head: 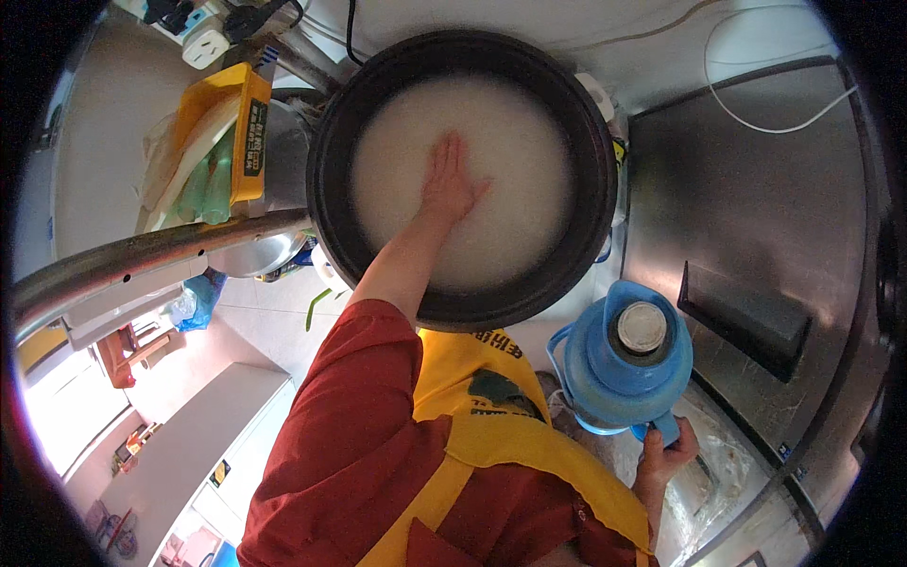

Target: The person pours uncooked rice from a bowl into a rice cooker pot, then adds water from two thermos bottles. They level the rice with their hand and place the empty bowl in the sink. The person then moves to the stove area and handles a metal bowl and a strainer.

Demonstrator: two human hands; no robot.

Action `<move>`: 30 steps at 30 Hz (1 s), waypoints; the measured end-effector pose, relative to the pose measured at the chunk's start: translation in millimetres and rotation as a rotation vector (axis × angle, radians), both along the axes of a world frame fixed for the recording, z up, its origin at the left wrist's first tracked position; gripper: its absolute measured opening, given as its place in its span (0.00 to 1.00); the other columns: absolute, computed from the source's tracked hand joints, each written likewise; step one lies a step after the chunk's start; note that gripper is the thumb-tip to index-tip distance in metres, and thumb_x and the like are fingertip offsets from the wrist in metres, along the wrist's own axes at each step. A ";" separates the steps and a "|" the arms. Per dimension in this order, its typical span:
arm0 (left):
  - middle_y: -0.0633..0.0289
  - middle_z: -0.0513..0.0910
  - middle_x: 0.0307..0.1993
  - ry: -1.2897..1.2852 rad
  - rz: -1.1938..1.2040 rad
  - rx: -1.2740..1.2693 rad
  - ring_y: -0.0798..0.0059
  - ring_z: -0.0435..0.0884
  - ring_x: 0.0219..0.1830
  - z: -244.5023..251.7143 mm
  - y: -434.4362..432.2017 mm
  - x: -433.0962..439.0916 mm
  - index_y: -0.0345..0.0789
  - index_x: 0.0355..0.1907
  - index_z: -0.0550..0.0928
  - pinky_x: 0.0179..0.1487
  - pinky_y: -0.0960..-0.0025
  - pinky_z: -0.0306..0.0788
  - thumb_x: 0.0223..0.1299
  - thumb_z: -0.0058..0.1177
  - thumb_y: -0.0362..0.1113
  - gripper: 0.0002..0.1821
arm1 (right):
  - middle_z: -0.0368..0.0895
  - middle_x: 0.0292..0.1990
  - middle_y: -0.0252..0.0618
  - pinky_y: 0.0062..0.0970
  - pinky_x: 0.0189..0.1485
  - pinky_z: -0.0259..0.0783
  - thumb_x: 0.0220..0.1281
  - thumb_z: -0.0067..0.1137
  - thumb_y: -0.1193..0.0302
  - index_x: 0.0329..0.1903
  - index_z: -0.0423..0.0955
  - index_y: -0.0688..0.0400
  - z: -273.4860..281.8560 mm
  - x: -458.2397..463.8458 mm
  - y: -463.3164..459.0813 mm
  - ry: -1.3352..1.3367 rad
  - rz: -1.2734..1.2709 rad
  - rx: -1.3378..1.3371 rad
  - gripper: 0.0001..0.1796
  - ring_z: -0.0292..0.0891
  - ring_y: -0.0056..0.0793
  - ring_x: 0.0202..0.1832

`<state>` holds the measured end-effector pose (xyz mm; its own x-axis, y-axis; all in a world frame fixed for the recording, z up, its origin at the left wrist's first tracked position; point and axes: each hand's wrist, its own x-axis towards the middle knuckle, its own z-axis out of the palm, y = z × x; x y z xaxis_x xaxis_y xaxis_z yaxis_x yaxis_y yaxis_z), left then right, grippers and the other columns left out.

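Before me stands a large round black pot (599, 212), probably a rice cooker's inner pot. A wide layer of whitish contents (517, 234) fills it; it looks like rice with cloudy water. My left hand (451, 181) lies flat on or just under the surface, left of the middle, fingers apart and pointing to the far side. My right hand (669, 450) grips the handle of a blue thermos flask (623, 375). That flask is held upright to the right of my body, its round pale stopper (642, 327) seated in the neck.
A yellow plastic bin (248, 181) with green bottles (220, 177) stands left of the pot, above a metal rail (163, 251). Plug sockets (205, 46) sit at the upper left. A stainless steel door (744, 191) with a dark recessed handle (744, 322) and a white cable (779, 131) are at right.
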<state>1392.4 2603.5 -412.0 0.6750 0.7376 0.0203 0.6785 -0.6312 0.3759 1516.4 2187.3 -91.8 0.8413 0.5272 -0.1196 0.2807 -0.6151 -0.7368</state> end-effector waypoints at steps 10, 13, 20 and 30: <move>0.44 0.48 0.74 0.024 -0.030 -0.020 0.48 0.43 0.76 -1.5 8.3 3.7 0.29 0.72 0.51 0.76 0.48 0.35 0.60 0.51 0.56 0.47 | 0.69 0.19 0.30 0.25 0.25 0.58 0.50 0.67 0.46 0.25 0.72 0.61 -5.9 -3.1 3.2 0.004 0.005 0.025 0.28 0.63 0.21 0.23; 0.45 0.48 0.74 0.045 -0.044 -0.044 0.49 0.43 0.76 17.3 6.1 5.2 0.29 0.72 0.51 0.76 0.48 0.34 0.62 0.49 0.55 0.45 | 0.69 0.20 0.31 0.26 0.26 0.60 0.49 0.68 0.50 0.25 0.72 0.61 1.1 -6.0 13.0 0.012 0.005 0.005 0.25 0.64 0.22 0.23; 0.48 0.54 0.72 0.372 -0.128 -0.329 0.52 0.52 0.74 164.0 -18.8 9.4 0.30 0.71 0.58 0.75 0.50 0.44 0.67 0.45 0.50 0.36 | 0.70 0.20 0.34 0.28 0.26 0.62 0.46 0.70 0.58 0.24 0.72 0.62 23.9 -5.1 32.6 0.011 0.079 -0.032 0.21 0.65 0.24 0.24; 0.47 0.73 0.59 0.380 -0.357 -0.255 0.55 0.69 0.64 185.2 6.7 -3.1 0.44 0.64 0.71 0.66 0.58 0.64 0.67 0.46 0.42 0.23 | 0.67 0.18 0.28 0.24 0.24 0.58 0.50 0.70 0.59 0.22 0.71 0.61 50.0 -11.4 52.5 0.076 0.105 0.101 0.21 0.61 0.16 0.24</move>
<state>1389.3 2610.2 -226.8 0.8078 0.4129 -0.4207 0.5574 -0.7672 0.3174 1505.0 2239.8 -41.8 0.7716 0.6242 -0.1222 0.2808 -0.5066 -0.8151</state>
